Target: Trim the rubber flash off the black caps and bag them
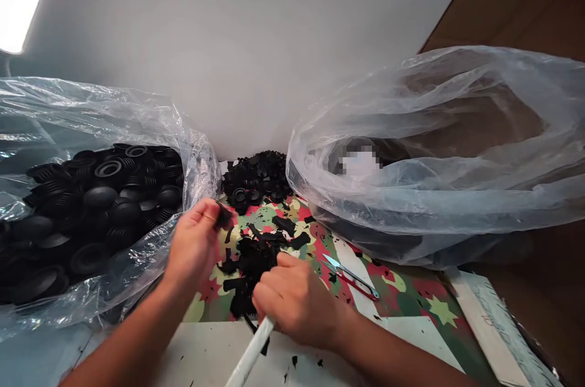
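My left hand (194,247) is closed, pinching a small dark piece (223,215) that is blurred, so its shape is unclear. It is beside the front edge of a clear plastic bag (201,161) full of round black ribbed parts (107,195). Wrapped in a fist, my right hand (299,298) grips a white rod (250,353) that slants down toward me; the rod's upper end is hidden in the fist. Black scraps (256,259) lie in a loose heap between the hands, partly behind the right one.
Red-handled thread snips (351,277) lie right of the scraps on a camouflage-patterned cloth (397,283). Further back is a pile of black bits (258,173). A large open plastic bag (411,204) fills the right side, and a white board (205,353) lies in front.
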Action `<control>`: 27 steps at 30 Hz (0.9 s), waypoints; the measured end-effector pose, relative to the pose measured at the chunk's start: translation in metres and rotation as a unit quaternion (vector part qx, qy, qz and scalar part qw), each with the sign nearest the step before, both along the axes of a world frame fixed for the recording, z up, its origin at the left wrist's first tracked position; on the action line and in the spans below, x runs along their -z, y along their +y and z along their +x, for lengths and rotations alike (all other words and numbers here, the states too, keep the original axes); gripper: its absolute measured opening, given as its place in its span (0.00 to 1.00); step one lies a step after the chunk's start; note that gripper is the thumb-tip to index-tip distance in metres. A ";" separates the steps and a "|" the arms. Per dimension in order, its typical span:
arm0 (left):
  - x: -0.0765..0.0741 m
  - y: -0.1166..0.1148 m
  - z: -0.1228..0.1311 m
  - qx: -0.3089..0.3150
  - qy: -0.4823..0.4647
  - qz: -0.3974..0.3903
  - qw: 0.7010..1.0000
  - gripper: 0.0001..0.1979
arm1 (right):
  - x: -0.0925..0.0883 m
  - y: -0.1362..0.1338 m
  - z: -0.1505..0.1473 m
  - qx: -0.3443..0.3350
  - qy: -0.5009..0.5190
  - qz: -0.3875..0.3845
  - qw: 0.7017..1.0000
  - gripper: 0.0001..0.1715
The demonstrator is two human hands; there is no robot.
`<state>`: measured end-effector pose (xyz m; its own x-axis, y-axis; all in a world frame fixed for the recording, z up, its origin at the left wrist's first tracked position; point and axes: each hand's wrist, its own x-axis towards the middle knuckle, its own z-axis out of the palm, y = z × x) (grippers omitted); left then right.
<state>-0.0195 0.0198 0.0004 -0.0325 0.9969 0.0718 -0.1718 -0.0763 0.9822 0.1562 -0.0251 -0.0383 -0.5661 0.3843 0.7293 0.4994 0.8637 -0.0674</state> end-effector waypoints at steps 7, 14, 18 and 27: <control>0.001 -0.006 0.000 0.099 -0.024 -0.024 0.994 0.30 | 0.002 0.022 0.029 0.114 0.027 -0.099 0.988 0.29; 0.008 -0.011 0.004 0.121 0.042 -0.003 0.992 0.20 | -0.007 0.018 0.031 0.086 0.247 -0.388 0.884 0.23; 0.007 -0.014 0.008 0.131 0.094 0.026 0.987 0.14 | -0.009 0.012 0.023 0.033 0.315 -0.527 0.788 0.33; 0.004 -0.021 0.017 0.116 0.067 -0.037 0.990 0.13 | -0.023 0.005 0.016 -0.043 0.401 -0.616 0.676 0.25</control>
<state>-0.0025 -0.0016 -0.0041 0.2037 0.9790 -0.0131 -0.0442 0.0226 0.9988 0.1718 -0.0200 -0.0157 -0.2370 0.9711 -0.0289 -0.1736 -0.0716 -0.9822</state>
